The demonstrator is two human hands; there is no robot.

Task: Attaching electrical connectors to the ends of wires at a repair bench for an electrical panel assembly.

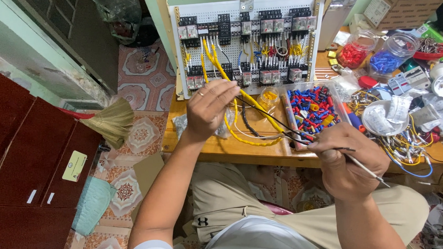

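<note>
While my left hand (208, 108) pinches black wires (268, 119) just below the panel (245, 45), my right hand (348, 157) grips their other ends lower right of it. Its fingers hide the wire tips.

jars right of the panel board (245, 45): 2 | clear tray of connectors just below it: 1 | hands: 2 | broom left of it: 1

Glossy varnished wooden bench (217, 146), clear plastic jars (356, 48), smooth yellow plastic-sheathed wire (241, 136), white perforated panel (228, 45)
</note>
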